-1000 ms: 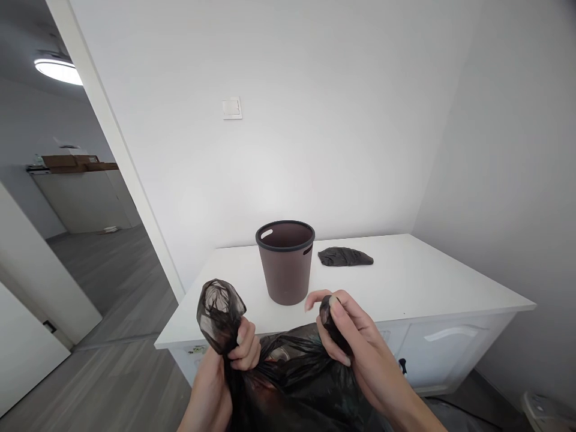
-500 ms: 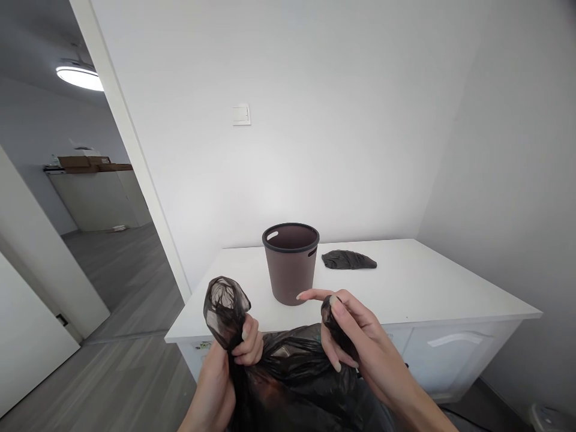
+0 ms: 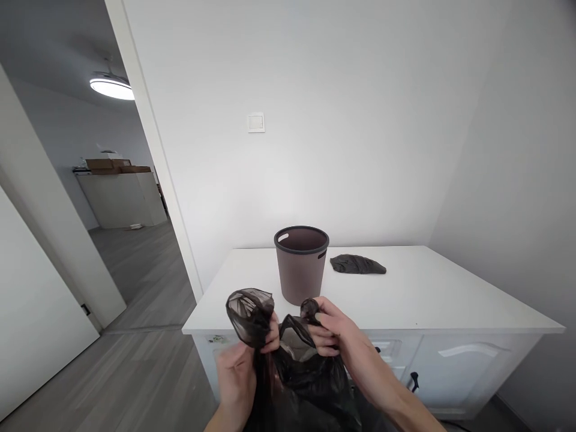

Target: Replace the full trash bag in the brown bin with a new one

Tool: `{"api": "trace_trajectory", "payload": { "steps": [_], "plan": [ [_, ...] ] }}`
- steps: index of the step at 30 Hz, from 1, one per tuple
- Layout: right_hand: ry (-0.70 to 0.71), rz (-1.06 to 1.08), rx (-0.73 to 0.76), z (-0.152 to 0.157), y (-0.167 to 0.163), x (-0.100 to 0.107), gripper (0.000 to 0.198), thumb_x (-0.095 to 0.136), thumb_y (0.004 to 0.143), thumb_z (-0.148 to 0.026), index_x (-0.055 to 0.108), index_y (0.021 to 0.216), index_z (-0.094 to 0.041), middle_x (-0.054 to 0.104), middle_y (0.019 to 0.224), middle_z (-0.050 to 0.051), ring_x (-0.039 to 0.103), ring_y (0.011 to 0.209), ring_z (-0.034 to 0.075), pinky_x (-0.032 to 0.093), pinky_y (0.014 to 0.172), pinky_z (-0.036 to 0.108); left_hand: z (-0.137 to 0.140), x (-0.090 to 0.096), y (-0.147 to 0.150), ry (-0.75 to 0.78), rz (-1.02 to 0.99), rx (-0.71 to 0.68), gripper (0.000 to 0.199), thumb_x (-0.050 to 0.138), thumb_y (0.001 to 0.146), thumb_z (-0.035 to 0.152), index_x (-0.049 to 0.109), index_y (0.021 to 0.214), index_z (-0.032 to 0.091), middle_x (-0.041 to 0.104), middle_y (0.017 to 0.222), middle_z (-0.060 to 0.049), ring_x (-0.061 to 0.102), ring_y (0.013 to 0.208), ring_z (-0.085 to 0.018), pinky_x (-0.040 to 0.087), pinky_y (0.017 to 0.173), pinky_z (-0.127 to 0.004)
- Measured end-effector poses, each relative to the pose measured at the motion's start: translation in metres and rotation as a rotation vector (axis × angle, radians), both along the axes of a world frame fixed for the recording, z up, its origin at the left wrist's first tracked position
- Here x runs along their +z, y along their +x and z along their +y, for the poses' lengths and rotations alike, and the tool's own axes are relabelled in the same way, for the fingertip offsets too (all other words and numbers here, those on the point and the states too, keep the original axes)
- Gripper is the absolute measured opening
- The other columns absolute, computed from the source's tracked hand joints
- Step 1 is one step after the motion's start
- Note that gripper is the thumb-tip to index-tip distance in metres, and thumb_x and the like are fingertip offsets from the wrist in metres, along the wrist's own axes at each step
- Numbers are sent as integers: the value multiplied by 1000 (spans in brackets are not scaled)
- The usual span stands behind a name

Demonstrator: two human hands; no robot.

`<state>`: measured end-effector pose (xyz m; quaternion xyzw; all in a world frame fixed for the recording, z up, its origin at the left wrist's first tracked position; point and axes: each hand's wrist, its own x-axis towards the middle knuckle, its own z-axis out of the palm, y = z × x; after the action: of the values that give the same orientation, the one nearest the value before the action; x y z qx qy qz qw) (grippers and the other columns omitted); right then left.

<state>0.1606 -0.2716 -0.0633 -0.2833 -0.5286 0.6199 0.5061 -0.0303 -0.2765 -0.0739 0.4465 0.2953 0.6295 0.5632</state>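
A thin black plastic garbage bag (image 3: 310, 390) hangs in front of the cabinet, bulging below with its contents hidden. My left hand (image 3: 243, 366) is closed around one gathered side of its mouth, and a loose loop of film puffs out above the fist. On the other side, my right hand (image 3: 328, 330) pinches a bunched corner of the bag between thumb and fingers. Between the hands the mouth gapes a little, showing something pale inside. Just beyond them a brown trash can (image 3: 300, 276) with a dark rim and handle slots stands upright on the white cabinet top.
A folded black plastic bag (image 3: 357, 264) lies right of the can on the white cabinet (image 3: 450, 294). Behind is a wall with a light switch (image 3: 256, 122). An open doorway at left shows another room with cardboard boxes (image 3: 108, 165).
My right hand has moved left, closer to my left hand, and its extended finger has curled in onto the bag. The view has shifted slightly left.
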Motion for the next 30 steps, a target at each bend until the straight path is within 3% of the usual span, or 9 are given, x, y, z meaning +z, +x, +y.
{"api": "trace_trajectory", "payload": {
  "steps": [3,6,9,12,18,21,25,30],
  "plan": [
    [36,-125,55,-8,-2,9,22,48,103,-37,60,117,-26,47,84,-2,45,74,13,42,72,25,-3,0,0,-14,134,-15,53,77,77,55,70,116,20,62,89,-4,54,80,-20,48,75,-31],
    [172,-279,36,-15,-3,15,34,48,103,-35,58,135,-30,61,118,5,57,109,20,46,100,35,-6,5,5,-48,344,40,57,79,79,52,68,126,23,71,108,-7,64,105,-28,50,95,-37],
    [232,-375,53,-18,-3,13,42,48,103,-37,54,144,-31,53,147,8,52,132,24,46,109,39,-7,12,12,-76,486,57,53,79,80,53,72,121,20,75,111,-10,68,110,-33,52,98,-42],
    [272,-454,35,-17,-2,10,42,48,103,-34,57,144,-34,47,156,5,48,139,25,47,110,37,-5,16,15,-50,520,28,50,77,82,54,74,117,19,78,105,-11,71,105,-33,55,96,-44],
    [327,-549,32,-16,-1,13,44,49,99,-24,61,140,-33,59,141,6,58,124,24,52,100,35,-3,7,13,-80,479,40,33,84,77,45,78,98,20,78,89,-7,73,95,-31,58,93,-42],
    [323,-590,35,-16,1,14,40,49,100,-27,62,138,-31,65,127,7,61,109,22,51,99,36,-4,4,13,-61,452,55,30,87,73,38,78,95,21,78,92,-5,73,95,-29,58,93,-39],
    [307,-553,51,-13,4,10,34,52,101,-35,64,133,-30,65,121,6,59,111,22,45,105,36,-5,1,10,-45,438,56,29,86,73,41,77,91,20,78,91,-6,73,93,-28,58,91,-37],
    [145,-360,86,-5,5,7,46,47,105,-47,41,148,-32,56,93,-1,51,76,14,46,79,29,1,1,3,-116,444,137,37,84,74,49,75,95,19,76,92,-6,71,97,-29,56,87,-35]
  ]
}}
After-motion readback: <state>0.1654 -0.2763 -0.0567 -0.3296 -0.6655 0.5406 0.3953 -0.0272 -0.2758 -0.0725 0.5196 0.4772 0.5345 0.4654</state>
